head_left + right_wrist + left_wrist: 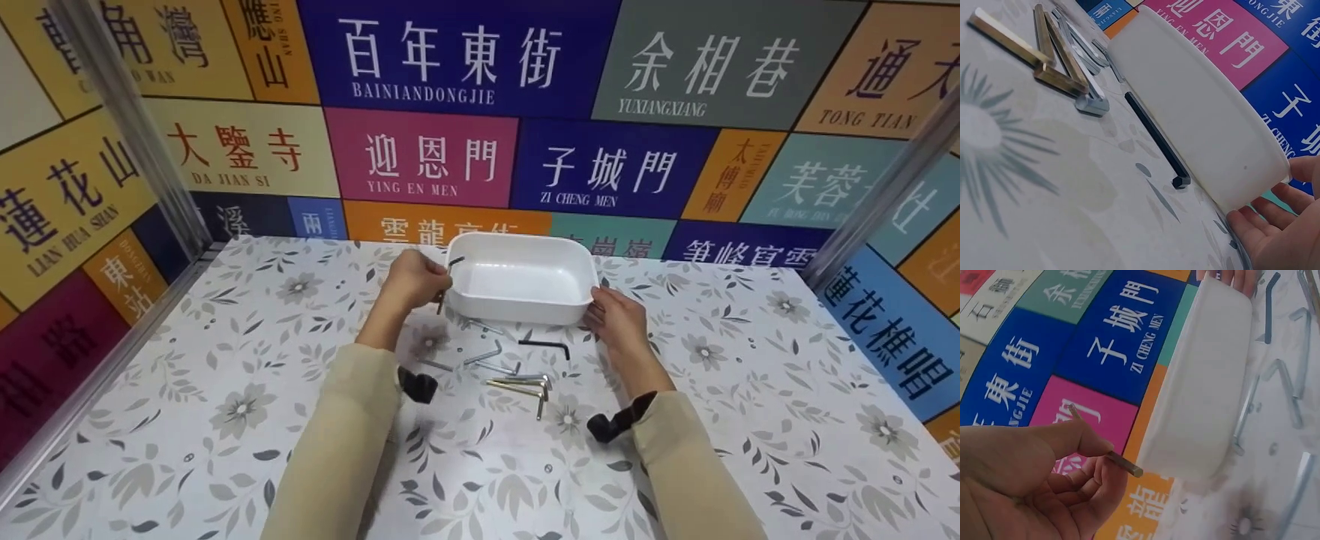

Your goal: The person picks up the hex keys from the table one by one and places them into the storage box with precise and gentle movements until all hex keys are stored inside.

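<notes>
Counted on bench (pixel 187 375): one black key (pixel 1155 135). Pinching one brass key (pixel 1127 464) in left hand (pixel 411 281), tilted tip-down. Gripping one white box (pixel 517 310) in right hand (pixel 621 321), lengthwise left-to-right.

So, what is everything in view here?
Table: one, white floral, below
Black hex key: one, black, on table
Silver hex keys: several, silver, on table
Brass hex keys: at least two, brass, on table
Box: one, white, beyond these
Held key: one, brass, beside box
Sign panels: many, multicoloured, behind
Metal posts: two, silver, both sides
Wrist devices: two, black, at cuffs
Sleeves: two, beige, forearms
Left hand: one, bare, pinching key
Right hand: one, bare, gripping box
</notes>
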